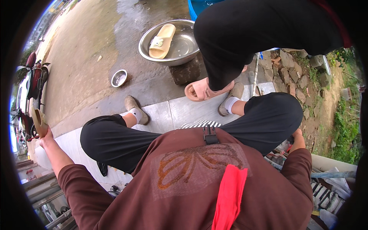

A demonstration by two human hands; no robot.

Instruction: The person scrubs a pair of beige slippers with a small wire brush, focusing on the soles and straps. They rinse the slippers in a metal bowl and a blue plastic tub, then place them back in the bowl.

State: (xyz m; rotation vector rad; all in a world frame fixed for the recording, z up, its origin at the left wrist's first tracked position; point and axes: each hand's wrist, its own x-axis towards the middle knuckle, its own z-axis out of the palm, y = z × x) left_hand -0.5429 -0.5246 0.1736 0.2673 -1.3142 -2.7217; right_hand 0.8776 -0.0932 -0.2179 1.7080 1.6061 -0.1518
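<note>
Out at the far left, my left hand grips a beige slide sandal, held away from my body. My right hand is down at my right side beside my thigh, partly hidden by my knee; whether it holds anything is unclear. In front of me a similar cream slide sandal with a light-coloured ornament on its strap leans inside a wide metal basin. That basin rests on a dark block. A small metal bowl sits on the concrete floor to the left of it.
Another person's leg in black trousers, with a pink slide, stands close in front. Behind is a blue tub. Motorcycles are at the left. Flat stones and plants lie at the right. Clutter lies at lower right.
</note>
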